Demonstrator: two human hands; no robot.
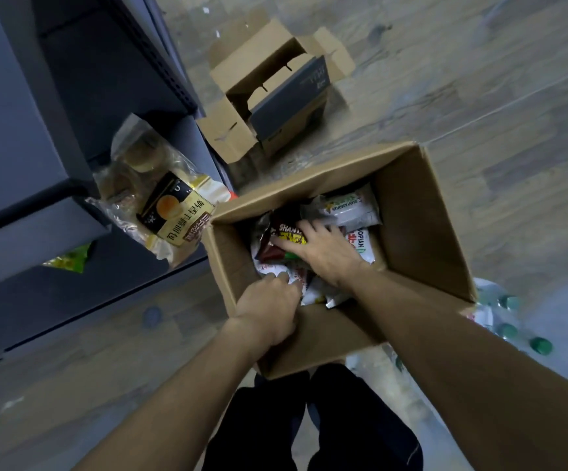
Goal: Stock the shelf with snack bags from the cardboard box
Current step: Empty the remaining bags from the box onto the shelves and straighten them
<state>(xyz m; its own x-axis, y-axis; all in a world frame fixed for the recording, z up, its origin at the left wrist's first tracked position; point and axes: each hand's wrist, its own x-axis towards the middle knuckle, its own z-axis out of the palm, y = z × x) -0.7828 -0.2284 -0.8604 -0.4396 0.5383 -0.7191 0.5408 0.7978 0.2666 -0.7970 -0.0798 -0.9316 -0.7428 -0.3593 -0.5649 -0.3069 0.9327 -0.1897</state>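
Note:
An open cardboard box [422,226] stands on the floor in front of me with several snack bags inside. Both my hands are down in it. My right hand [323,253] lies on a dark red snack bag [276,243], fingers spread over it and curling at its edge. My left hand [269,300] reaches in at the near left corner, its fingertips on a white and red bag [269,269]. White bags with green print [347,207] lie at the far side of the box. The grey shelf [82,229] is to the left, holding a clear bread bag [163,202].
A second, smaller open cardboard box [269,93] sits on the wooden floor beyond. A green bag [70,260] shows on a lower shelf level. Green-capped bottles [510,321] in plastic wrap lie to the right of the box. My dark trousers [313,426] are below.

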